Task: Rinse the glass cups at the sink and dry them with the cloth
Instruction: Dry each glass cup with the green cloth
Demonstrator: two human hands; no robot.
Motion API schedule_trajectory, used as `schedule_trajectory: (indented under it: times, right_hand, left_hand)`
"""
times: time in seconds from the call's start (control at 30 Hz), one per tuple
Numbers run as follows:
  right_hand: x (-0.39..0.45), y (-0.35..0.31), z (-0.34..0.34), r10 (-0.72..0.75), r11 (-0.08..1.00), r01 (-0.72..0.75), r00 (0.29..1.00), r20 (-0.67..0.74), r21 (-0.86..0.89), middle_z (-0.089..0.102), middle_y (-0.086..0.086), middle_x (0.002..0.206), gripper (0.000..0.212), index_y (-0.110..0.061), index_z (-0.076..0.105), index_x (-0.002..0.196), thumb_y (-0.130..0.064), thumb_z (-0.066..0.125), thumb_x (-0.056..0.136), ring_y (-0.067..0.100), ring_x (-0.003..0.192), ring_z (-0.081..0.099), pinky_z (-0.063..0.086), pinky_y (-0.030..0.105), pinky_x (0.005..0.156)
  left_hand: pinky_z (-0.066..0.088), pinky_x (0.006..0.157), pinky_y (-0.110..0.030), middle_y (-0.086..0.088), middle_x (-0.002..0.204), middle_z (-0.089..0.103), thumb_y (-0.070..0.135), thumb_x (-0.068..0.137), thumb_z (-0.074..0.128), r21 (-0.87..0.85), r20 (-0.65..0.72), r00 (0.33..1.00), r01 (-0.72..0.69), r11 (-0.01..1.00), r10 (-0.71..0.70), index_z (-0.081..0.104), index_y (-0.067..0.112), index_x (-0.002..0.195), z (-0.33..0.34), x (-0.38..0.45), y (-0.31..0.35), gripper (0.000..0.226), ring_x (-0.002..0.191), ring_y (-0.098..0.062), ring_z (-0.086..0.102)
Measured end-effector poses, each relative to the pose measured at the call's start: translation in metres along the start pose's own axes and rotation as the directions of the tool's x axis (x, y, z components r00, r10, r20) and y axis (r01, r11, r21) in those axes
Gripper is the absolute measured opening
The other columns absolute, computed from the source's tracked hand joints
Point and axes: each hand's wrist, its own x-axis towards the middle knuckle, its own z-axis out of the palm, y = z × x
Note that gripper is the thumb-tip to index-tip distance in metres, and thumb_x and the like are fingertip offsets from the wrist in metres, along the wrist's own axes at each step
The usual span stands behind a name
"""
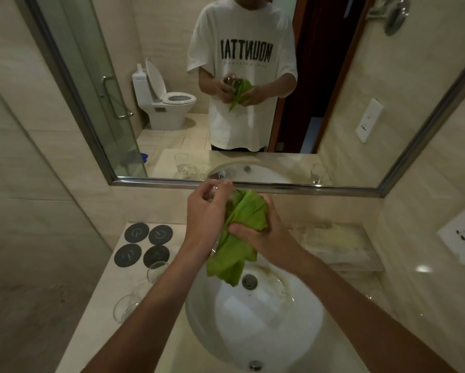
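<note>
Above the sink [199, 313]: glass cup [220, 196] gripped in curled left hand [204, 214], green cloth [246, 216] pinched and pressed against it by right hand [263, 232], likely so drips fall into the basin; more cups [156, 273] below-left.

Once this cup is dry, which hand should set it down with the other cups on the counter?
Left, probably. The left hand already grips the glass cup, and the other cups stand on the counter's left side. The right hand is wrapped in the green cloth.
</note>
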Motion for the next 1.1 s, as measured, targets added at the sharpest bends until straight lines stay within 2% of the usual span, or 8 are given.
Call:
schedule_trajectory:
  times: [0.13, 0.3, 0.4, 0.53, 0.7, 0.8, 0.97, 1.1]
  right_hand:
    - [0.003, 0.027, 0.009, -0.275, 0.903, 0.236, 0.959, -0.061, -0.358, 0.040, -0.006, 0.135, 0.087, -0.027, 0.020, 0.144, -0.026, 0.080, 0.082, 0.005, 0.120, 0.049, 0.046, 0.017, 0.096]
    - [0.010, 0.030, 0.002, -0.581, 0.410, 0.357, 0.811, 0.061, -0.839, 0.023, 0.009, 0.139, 0.091, -0.017, 0.021, 0.146, -0.016, 0.083, 0.079, 0.040, 0.117, 0.052, 0.054, 0.043, 0.089]
    - [0.016, 0.021, 0.000, -0.610, 0.296, 0.349, 0.785, 0.105, -0.889, 0.035, 0.019, 0.133, 0.083, -0.009, 0.028, 0.139, -0.034, 0.080, 0.079, 0.042, 0.111, 0.057, 0.054, 0.047, 0.090]
    - [0.021, -0.007, -0.008, -0.337, 0.596, 0.321, 0.932, 0.134, -0.736, 0.053, 0.005, 0.120, 0.079, -0.022, 0.029, 0.126, -0.061, 0.073, 0.073, 0.019, 0.103, 0.058, 0.052, 0.032, 0.084]
    - [0.026, -0.013, -0.022, 0.022, 0.972, 0.024, 0.982, 0.190, -0.234, 0.067, -0.003, 0.100, 0.062, -0.011, 0.041, 0.116, -0.028, 0.085, 0.076, 0.010, 0.092, 0.067, 0.056, 0.026, 0.073]
    - [0.019, -0.010, -0.019, 0.053, 0.979, -0.105, 0.957, 0.287, 0.172, 0.069, 0.005, 0.107, 0.046, -0.016, 0.052, 0.125, -0.020, 0.075, 0.085, 0.018, 0.099, 0.069, 0.058, 0.031, 0.080]
    - [0.011, 0.008, 0.018, -0.111, 0.994, 0.113, 0.987, -0.114, 0.010, 0.059, 0.002, 0.111, 0.055, -0.026, 0.034, 0.125, -0.013, 0.073, 0.088, -0.005, 0.091, 0.065, 0.053, 0.016, 0.075]
    - [0.012, 0.028, 0.019, -0.334, 0.923, 0.291, 0.931, -0.148, -0.253, 0.043, -0.004, 0.136, 0.082, -0.037, 0.019, 0.142, -0.043, 0.073, 0.080, 0.005, 0.122, 0.052, 0.044, 0.014, 0.098]
  left_hand:
    - [0.042, 0.057, -0.032, -0.006, 0.068, 0.059, 0.033, 0.095, 0.058, -0.084, -0.047, 0.987, 0.150, 0.985, -0.154, 0.067, 0.005, 0.089, 0.002, 0.007, 0.001, 0.030, 0.053, -0.014, 0.049]
    - [0.052, 0.066, -0.043, -0.007, 0.071, 0.063, 0.048, 0.091, 0.054, 0.090, -0.069, 0.997, -0.039, 0.995, 0.045, 0.066, 0.020, 0.085, 0.004, 0.009, 0.000, 0.031, 0.066, -0.027, 0.060]
    - [0.053, 0.068, -0.037, 0.000, 0.073, 0.065, 0.043, 0.095, 0.055, 0.191, -0.044, 0.991, -0.118, 0.974, 0.128, 0.063, 0.024, 0.083, 0.005, 0.011, 0.000, 0.023, 0.070, -0.015, 0.063]
    - [0.049, 0.065, -0.021, 0.002, 0.074, 0.065, 0.035, 0.094, 0.060, 0.240, 0.006, 0.984, -0.172, 0.956, 0.175, 0.064, 0.022, 0.084, 0.003, 0.009, 0.001, 0.017, 0.065, -0.003, 0.058]
    - [0.051, 0.068, -0.025, -0.006, 0.078, 0.064, 0.035, 0.087, 0.063, 0.167, 0.200, 0.957, -0.244, 0.955, 0.209, 0.066, 0.015, 0.087, -0.007, 0.013, 0.006, 0.020, 0.072, -0.014, 0.062]
    - [0.050, 0.069, -0.027, -0.016, 0.081, 0.064, 0.030, 0.089, 0.064, 0.105, 0.209, 0.953, -0.243, 0.964, 0.217, 0.066, 0.009, 0.088, -0.009, 0.016, 0.008, 0.022, 0.072, -0.012, 0.059]
    - [0.049, 0.066, -0.034, -0.009, 0.076, 0.065, 0.041, 0.090, 0.062, -0.021, -0.002, 1.000, 0.024, 1.000, -0.024, 0.068, 0.004, 0.093, -0.001, 0.020, 0.002, 0.037, 0.067, -0.014, 0.060]
    - [0.046, 0.062, -0.034, -0.011, 0.074, 0.059, 0.043, 0.091, 0.060, -0.139, -0.003, 0.991, 0.129, 0.982, -0.131, 0.064, 0.007, 0.087, 0.004, 0.016, 0.001, 0.037, 0.060, -0.016, 0.054]
